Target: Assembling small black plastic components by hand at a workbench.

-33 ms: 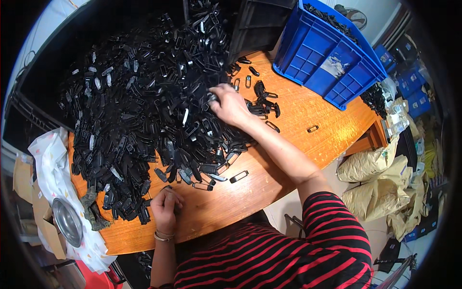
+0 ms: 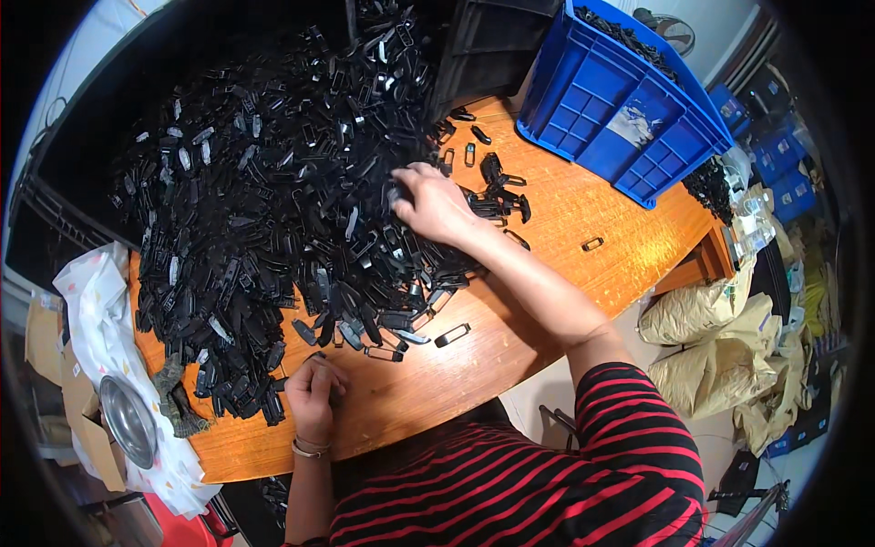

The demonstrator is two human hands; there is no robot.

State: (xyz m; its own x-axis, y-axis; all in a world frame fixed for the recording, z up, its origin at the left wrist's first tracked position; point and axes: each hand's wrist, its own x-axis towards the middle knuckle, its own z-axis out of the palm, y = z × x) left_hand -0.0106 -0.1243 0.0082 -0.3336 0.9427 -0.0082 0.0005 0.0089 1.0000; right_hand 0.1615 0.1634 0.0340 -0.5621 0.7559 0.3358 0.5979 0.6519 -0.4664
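Observation:
A large heap of small black plastic parts [image 2: 273, 191] covers the left and middle of a wooden table [image 2: 565, 228]. My right hand [image 2: 436, 208] reaches out palm down onto the heap's right edge, its fingertips buried among the parts. My left hand [image 2: 314, 394] rests near the table's front edge, just below the heap. Its fingers are curled around what looks like one small black part. A striped red and black sleeve covers my right upper arm.
A blue crate [image 2: 620, 109] with black parts stands at the table's far right, a black crate [image 2: 483, 46] beside it. Single loose parts [image 2: 592, 243] lie on the bare wood. A metal bowl [image 2: 128, 419] sits on white plastic at left. Tan sacks [image 2: 720, 356] lie on the floor at right.

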